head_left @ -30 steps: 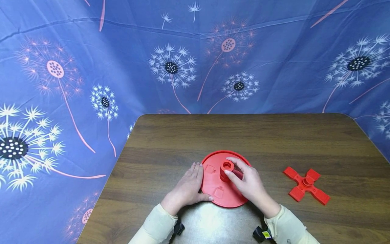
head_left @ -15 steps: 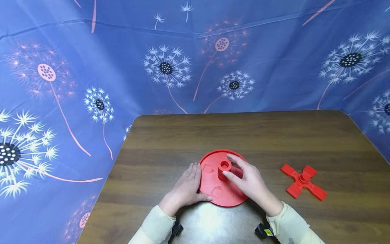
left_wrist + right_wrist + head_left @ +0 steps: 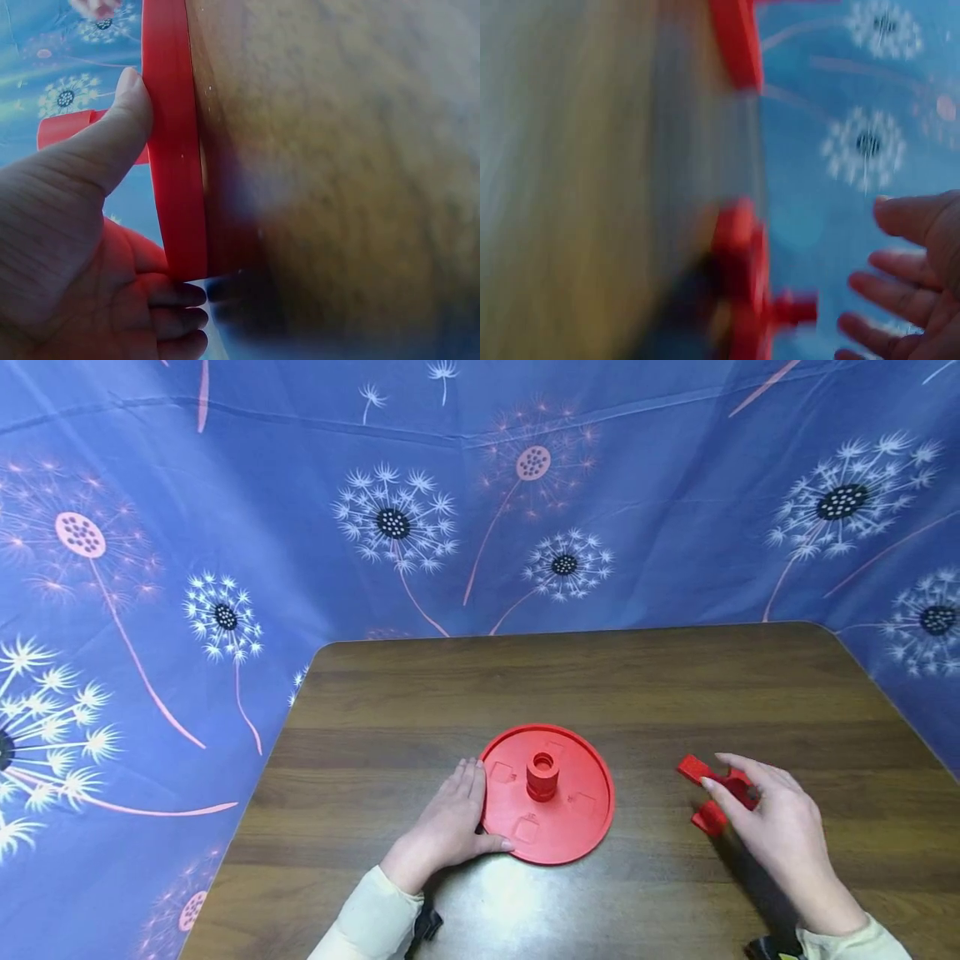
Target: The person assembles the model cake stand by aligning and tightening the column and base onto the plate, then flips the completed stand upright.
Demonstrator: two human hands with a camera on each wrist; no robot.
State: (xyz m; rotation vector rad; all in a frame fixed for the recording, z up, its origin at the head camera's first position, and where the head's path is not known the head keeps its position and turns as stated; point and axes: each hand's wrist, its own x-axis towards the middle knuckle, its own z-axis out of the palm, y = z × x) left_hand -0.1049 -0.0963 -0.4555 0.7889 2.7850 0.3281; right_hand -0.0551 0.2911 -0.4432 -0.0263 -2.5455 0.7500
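Note:
My left hand (image 3: 444,828) lies along the left side of a round red disc (image 3: 570,835), fingers straight beside the rim. Its thumb (image 3: 124,127) touches the disc's front rim. A hollow red post (image 3: 542,777) stands upright at the disc's middle, and shallow marked recesses surround it. Over to the right, my right hand (image 3: 780,827) hovers over a red four-armed cross piece (image 3: 708,818) with fingers spread, hiding much of it. In the right wrist view, a gap shows between those fingers and the short peg (image 3: 795,309) that sticks up from the cross.
Both red parts lie on a brown wood-grain table (image 3: 525,677). Behind it hangs a blue cloth (image 3: 300,485) printed with dandelions. A stretch of tabletop separates the disc from the cross piece.
My right hand has left the post on the disc and moved right to the cross piece. The left hand stays at the disc's rim. The head view has shifted slightly.

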